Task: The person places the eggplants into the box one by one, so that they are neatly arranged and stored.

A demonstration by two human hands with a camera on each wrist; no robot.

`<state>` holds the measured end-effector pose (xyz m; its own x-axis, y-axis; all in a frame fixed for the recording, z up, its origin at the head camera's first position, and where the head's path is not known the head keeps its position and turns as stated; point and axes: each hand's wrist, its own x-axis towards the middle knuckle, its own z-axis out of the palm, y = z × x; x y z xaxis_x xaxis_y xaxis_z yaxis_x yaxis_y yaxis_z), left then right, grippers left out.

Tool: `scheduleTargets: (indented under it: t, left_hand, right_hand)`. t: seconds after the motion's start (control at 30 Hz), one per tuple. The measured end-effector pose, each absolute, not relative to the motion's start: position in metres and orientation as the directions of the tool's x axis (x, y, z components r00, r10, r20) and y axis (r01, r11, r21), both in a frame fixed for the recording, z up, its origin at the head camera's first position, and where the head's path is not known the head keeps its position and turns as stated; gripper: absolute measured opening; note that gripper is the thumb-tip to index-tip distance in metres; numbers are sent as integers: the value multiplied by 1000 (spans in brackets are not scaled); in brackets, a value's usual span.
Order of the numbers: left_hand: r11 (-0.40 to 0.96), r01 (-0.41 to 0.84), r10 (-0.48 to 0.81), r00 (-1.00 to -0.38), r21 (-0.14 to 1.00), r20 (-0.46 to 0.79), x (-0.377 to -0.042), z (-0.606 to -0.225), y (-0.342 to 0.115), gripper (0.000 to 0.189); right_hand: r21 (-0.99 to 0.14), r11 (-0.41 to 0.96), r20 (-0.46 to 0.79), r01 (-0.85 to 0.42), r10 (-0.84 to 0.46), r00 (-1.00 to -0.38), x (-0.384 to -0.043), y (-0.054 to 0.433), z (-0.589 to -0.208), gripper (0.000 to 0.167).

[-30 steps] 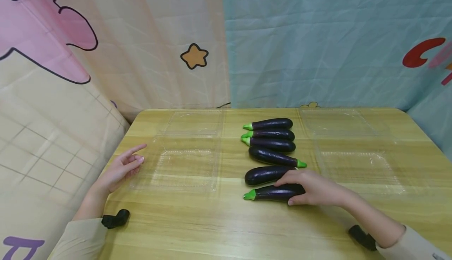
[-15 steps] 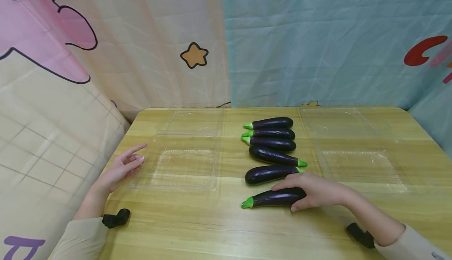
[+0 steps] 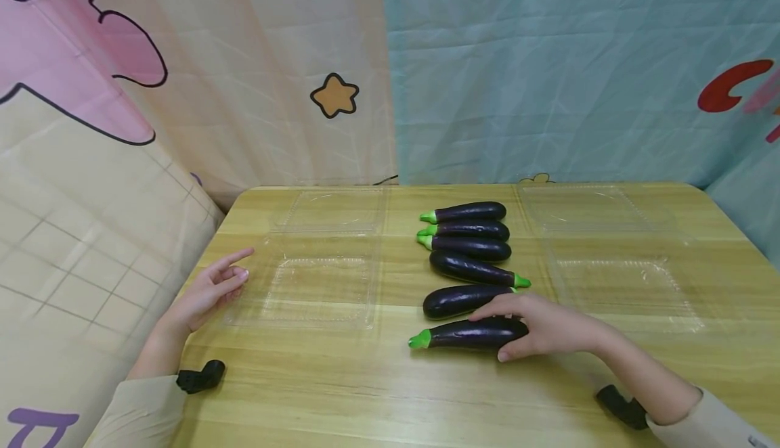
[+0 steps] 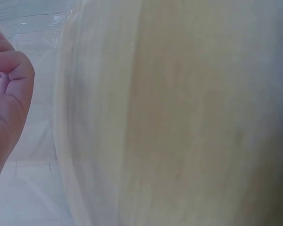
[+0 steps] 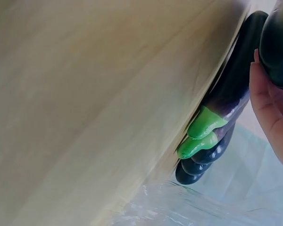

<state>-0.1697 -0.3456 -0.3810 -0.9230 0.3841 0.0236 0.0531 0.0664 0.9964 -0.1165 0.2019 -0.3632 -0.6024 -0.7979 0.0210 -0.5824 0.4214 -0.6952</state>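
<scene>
In the head view my right hand [image 3: 551, 326] holds the nearest eggplant [image 3: 469, 333] by its thick right end, thumb on the near side and fingers over the far side. Its green stem points left. Behind it lies a second eggplant [image 3: 463, 301], with more eggplants [image 3: 469, 248] in a column towards the back. The right wrist view has the held eggplant [image 5: 277, 44] at the fingertips, cut off by the frame edge. My left hand [image 3: 210, 289] holds nothing beside the left clear plastic container [image 3: 372, 292]; its index finger reaches out, the others curl loosely.
A second clear plastic container [image 3: 621, 302] lies on the right of the wooden table [image 3: 341, 394]. Both containers have their lids laid back towards the rear edge. A printed curtain [image 3: 518, 82] hangs behind the table.
The held eggplant dipped towards the near edge, then came partly back; its stem end now lies further left. My right hand moved slightly with it. The left hand stays in place.
</scene>
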Motion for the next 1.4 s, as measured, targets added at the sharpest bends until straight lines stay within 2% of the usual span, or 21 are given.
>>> scheduleTargets:
  t: [0.37,0.87,1.13,1.4]
  left_hand:
    - [37,39,436,-900,999,19,-172,-380,-348,43]
    - [52,65,454,-890,997,34,-171,-379,-349,45]
    - [52,64,453,-891,997,34,-171,-379,-348,45]
    - [46,45,456,-890,998,19,-172,-377,-349,45]
  right_hand:
    - [-733,451,8,-509,-742,-670,-114,200,-353,49]
    - [-769,443,21,-462,-704,-710,-116,200,-343,48]
    - [-769,436,17,-468,-718,-696,-118,199,-333,48]
    - [-734,430,55,-526,-735,-676,-122,193,-320,47]
